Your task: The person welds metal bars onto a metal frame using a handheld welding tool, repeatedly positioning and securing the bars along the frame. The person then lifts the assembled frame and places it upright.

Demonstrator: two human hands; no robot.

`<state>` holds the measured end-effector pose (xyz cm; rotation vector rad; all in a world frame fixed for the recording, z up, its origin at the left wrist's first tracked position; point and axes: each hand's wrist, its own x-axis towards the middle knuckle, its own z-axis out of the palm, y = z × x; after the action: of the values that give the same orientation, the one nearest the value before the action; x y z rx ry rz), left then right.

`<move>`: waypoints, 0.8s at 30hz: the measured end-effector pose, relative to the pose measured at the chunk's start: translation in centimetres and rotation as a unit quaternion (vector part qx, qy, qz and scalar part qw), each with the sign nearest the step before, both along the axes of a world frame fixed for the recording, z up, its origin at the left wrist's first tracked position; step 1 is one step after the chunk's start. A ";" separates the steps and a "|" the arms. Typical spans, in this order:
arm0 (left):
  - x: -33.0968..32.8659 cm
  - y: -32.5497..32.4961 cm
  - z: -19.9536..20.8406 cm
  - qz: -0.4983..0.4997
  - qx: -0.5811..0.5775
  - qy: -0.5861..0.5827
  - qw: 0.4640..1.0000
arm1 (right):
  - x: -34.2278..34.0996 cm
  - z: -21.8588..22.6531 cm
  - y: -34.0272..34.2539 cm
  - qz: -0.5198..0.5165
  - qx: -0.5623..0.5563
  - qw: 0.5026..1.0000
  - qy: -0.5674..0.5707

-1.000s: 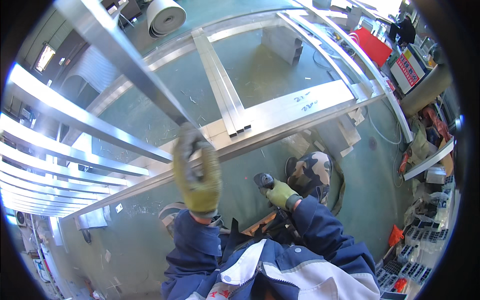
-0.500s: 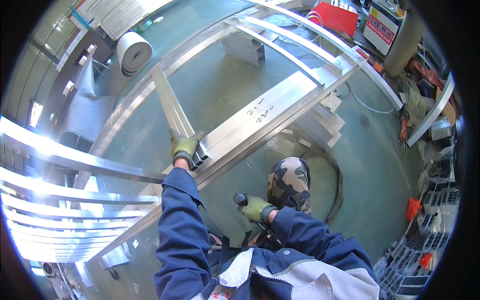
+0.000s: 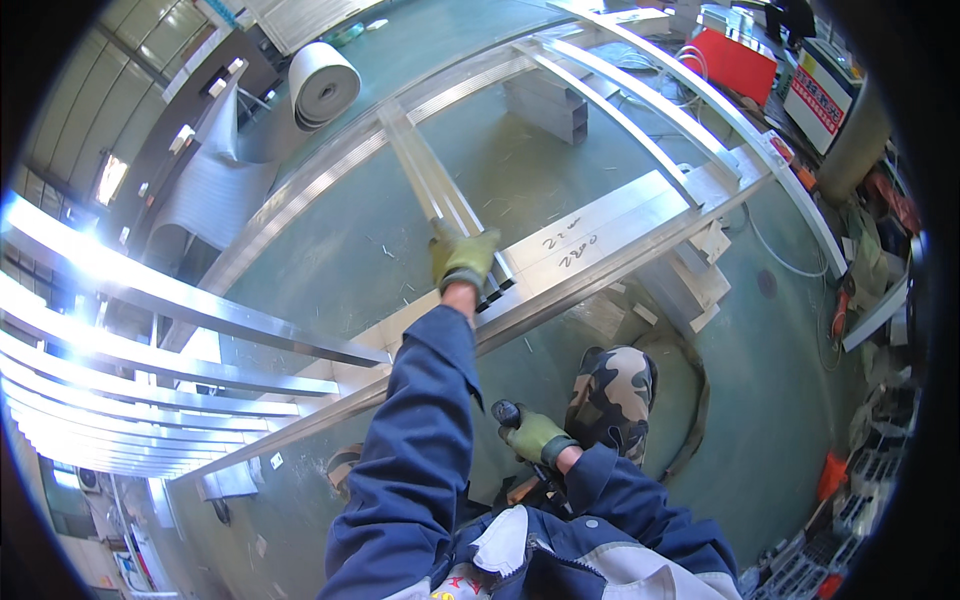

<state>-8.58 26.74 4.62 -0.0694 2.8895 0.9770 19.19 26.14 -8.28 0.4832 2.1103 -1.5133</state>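
On my feed the left hand (image 3: 465, 258) lies over metal bars (image 3: 428, 170) spanning the frame (image 3: 625, 255); whether it grips, I cannot tell. The right hand (image 3: 538, 438) clasps a dark tool (image 3: 506, 412). I'd call this taking hold; the next move calls for an even grasp

**Metal frame over a grey-green floor carries tubes and bars**

With twelve at the view's top, a long metal frame (image 3: 620, 256) slants from eight o'clock toward two. Slim tubes (image 3: 432, 172) lie side by side across it, toward eleven, their dark open ends at the near rail. A wide flat bar (image 3: 635, 214) with handwritten marks lies along that rail at two. Long pale bars (image 3: 655, 117) cross at one; others (image 3: 215, 308) reach its near side from nine. On the floor (image 3: 330, 265) are scattered shavings (image 3: 388, 251), a hollow box section (image 3: 545, 108) just past twelve and a dark strap (image 3: 697, 415) at four.
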 end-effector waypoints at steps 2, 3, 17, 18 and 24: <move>0.7 2.0 0.4 0.010 -0.011 -0.013 1.000 | 0.0 0.9 0.1 0.003 -0.016 1.000 -0.019; 1.0 2.9 0.6 0.011 -0.027 -0.027 0.999 | -0.1 2.0 0.3 0.002 -0.029 0.999 -0.037; -6.3 -2.9 -4.1 -0.078 0.282 -0.191 0.937 | -0.1 2.1 0.8 -0.019 -0.039 0.999 -0.021; -5.4 -2.7 -2.3 -0.092 0.354 -0.238 0.900 | -0.2 1.7 1.4 -0.029 -0.035 0.999 -0.013; -3.2 -8.1 1.6 -0.072 0.490 -0.287 0.820 | -0.3 3.1 0.8 -0.018 -0.048 0.998 -0.027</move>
<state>-11.83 18.65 6.22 -0.0536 1.5800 1.8605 18.90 26.96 -5.17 0.5247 1.9877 -1.5951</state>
